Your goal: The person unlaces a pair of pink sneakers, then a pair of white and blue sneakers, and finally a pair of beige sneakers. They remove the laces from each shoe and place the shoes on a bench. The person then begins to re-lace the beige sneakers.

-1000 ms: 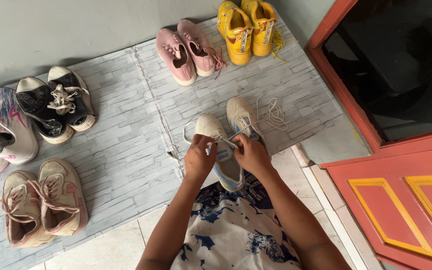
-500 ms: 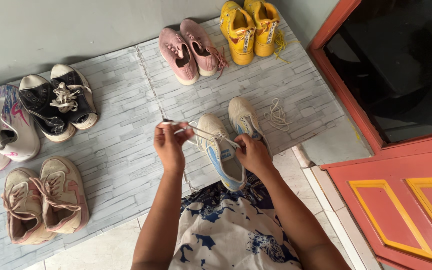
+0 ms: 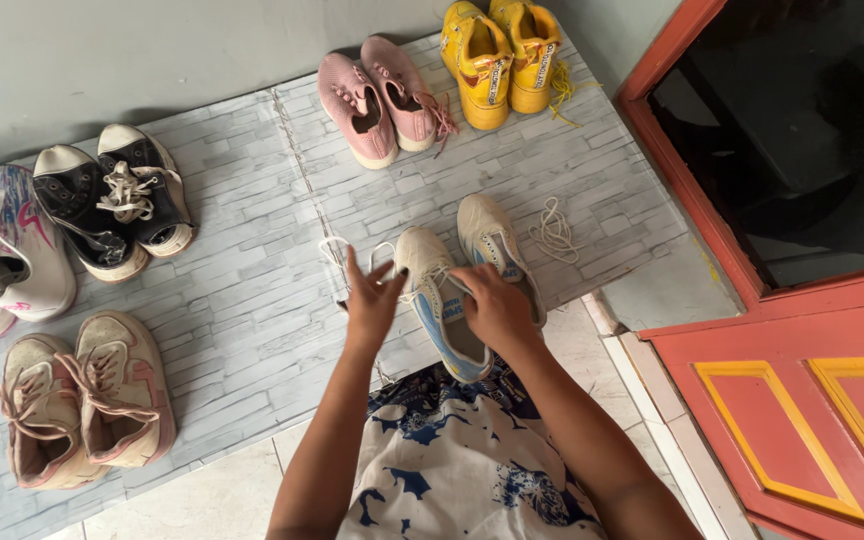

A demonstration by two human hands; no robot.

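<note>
From the head view, the left hand (image 3: pixel 372 298) pinches a thin white lace (image 3: pixel 337 262) while the right hand (image 3: pixel 492 308) grips the light, soft white-and-blue sneaker (image 3: pixel 440 312) on the brick-patterned mat (image 3: pixel 242 320), probably best held at its tongue and sides.

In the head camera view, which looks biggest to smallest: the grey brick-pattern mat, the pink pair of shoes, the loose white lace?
1. Grey mat
2. Pink pair
3. Loose lace

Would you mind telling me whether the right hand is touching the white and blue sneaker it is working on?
Touching. The head view shows the right hand resting on the white and blue sneaker, its fingers over the laces.
</note>
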